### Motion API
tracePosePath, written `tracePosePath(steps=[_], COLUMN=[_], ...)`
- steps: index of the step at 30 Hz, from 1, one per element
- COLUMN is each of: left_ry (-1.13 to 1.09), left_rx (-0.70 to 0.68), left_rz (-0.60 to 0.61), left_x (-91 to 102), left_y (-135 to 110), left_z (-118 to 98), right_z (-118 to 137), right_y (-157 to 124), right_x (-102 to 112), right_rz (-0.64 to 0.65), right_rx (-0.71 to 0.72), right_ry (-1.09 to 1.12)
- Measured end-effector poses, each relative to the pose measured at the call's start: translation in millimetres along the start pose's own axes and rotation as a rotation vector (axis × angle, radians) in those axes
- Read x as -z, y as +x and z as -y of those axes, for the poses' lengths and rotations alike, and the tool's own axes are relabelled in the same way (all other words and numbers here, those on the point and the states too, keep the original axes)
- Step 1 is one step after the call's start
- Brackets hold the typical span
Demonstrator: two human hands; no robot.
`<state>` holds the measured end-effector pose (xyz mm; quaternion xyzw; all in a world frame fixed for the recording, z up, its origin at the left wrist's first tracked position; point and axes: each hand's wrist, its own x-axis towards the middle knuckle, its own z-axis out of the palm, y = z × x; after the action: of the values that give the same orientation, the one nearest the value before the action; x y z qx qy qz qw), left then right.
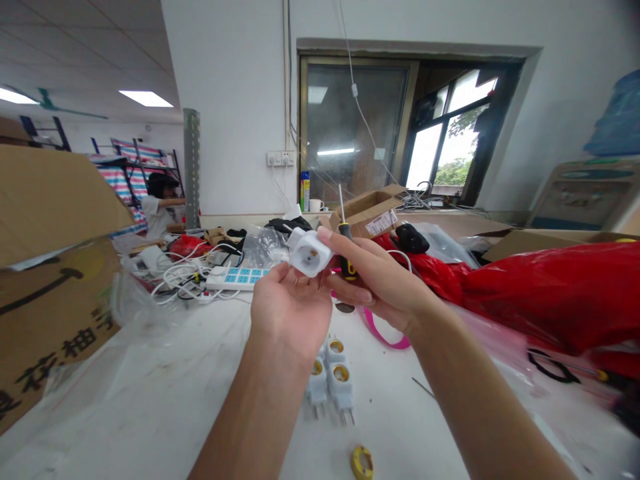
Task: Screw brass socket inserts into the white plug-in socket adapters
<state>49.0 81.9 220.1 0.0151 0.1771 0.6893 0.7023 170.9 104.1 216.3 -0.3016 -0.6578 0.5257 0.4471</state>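
Observation:
In front of me a white plug-in lamp holder point(311, 256) is raised above the table, its round opening turned towards me. My left hand point(293, 303) cups it from below, palm up, with the fingers curled behind it. My right hand point(363, 263) grips a black-and-yellow screwdriver point(346, 250), blade upward, while its thumb and fingertip also touch the holder's right side. Beneath my hands, several similar lamp holders point(341, 383) with brass-coloured threaded insides lie on the white table point(175, 400), their two-pin plugs towards me. A yellow ring point(362, 462) lies nearer to me.
A white power strip point(235, 277) and tangled cables point(175, 277) lie behind my left hand. A big cardboard box point(55, 320) borders the left. Red plastic bags point(555, 287) fill the right, near a pink band point(385, 337). Another person point(160, 207) is in the left background.

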Motion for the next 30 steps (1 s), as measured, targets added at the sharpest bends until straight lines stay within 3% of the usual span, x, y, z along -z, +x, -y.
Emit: tracePosePath(steps=[13,22,30], left_ry=[-0.003,0.005,-0.009], left_rx=[-0.016,-0.016,0.002], left_rz=[-0.033,-0.085,-0.095], left_x=[1.2,3.4,3.7], left_y=[-0.3,1.0,0.3], left_z=[-1.5,-1.4,1.0], right_z=[0.0,0.1,-6.0], right_y=[1.6,5.8,4.3], right_x=[-4.1,-4.8,-7.1], right_rz=[-0.112,-0.132,-0.139], right_rx=[0.049,0.079,0.053], right_ry=[0.040,0.287,0.169])
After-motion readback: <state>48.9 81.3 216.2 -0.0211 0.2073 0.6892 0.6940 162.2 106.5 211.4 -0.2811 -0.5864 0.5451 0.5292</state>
